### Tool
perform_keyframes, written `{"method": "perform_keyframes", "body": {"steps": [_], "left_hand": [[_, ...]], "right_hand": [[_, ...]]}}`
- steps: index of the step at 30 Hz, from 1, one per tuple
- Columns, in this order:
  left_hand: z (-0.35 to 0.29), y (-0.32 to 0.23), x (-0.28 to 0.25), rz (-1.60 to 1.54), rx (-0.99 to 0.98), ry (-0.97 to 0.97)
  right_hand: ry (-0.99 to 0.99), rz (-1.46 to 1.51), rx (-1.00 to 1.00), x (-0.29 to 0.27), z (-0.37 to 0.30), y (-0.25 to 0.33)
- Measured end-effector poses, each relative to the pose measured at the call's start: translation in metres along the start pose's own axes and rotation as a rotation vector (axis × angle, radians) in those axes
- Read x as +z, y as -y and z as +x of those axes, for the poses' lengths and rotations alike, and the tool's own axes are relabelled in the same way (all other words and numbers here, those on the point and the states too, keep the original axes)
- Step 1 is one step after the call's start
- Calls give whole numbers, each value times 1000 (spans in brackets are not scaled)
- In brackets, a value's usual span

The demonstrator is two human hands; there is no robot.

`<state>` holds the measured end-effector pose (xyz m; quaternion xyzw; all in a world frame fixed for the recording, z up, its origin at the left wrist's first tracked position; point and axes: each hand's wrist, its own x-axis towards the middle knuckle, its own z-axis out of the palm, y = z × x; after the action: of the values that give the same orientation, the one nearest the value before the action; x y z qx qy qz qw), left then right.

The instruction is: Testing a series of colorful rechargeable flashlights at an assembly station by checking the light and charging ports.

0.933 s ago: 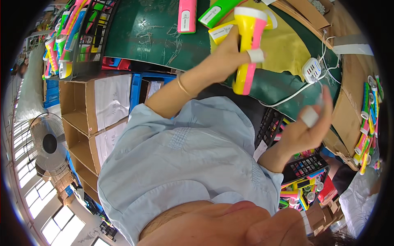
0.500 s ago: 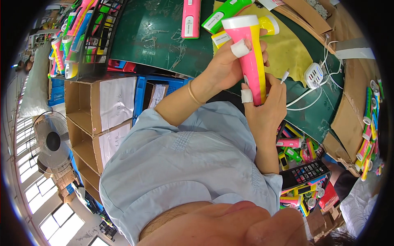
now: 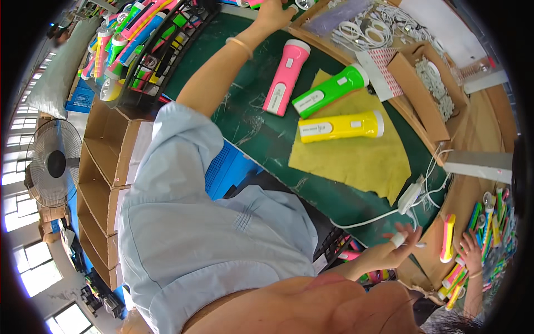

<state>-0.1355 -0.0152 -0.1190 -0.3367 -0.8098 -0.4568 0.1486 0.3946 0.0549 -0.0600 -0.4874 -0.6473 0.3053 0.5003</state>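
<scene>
The left hand (image 3: 273, 15) reaches to the far edge of the dark green tabletop (image 3: 245, 100), partly cut off by the view's upper rim, so I cannot tell how far it is open or whether it grips the pink-and-green object (image 3: 251, 3) beside it; the right hand (image 3: 405, 243), white tape (image 3: 398, 240) round 1 finger, is partly open near the white plastic charging hub (image 3: 410, 197); a small white tip (image 3: 421, 245) shows just beside it, whether held I cannot tell; 3 white-rimmed plastic torches lie between the hands: a pink torch (image 3: 286, 78) on the bare top; a green torch (image 3: 331, 91) partly over a mustard-yellow cloth (image 3: 350, 161); a yellow torch (image 3: 350, 126) on that cloth
</scene>
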Motion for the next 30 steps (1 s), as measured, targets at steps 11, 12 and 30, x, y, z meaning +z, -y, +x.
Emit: {"method": "perform_keyframes", "body": {"steps": [11, 12, 30], "left_hand": [[54, 8, -31, 694, -9, 80], [46, 2, -29, 511, -10, 100], [-210, -240, -84, -129, 388, 469]], "right_hand": [[725, 353, 290, 36, -30, 19], [765, 360, 291, 34, -32, 21], [732, 695, 173, 64, -11, 41]]}}
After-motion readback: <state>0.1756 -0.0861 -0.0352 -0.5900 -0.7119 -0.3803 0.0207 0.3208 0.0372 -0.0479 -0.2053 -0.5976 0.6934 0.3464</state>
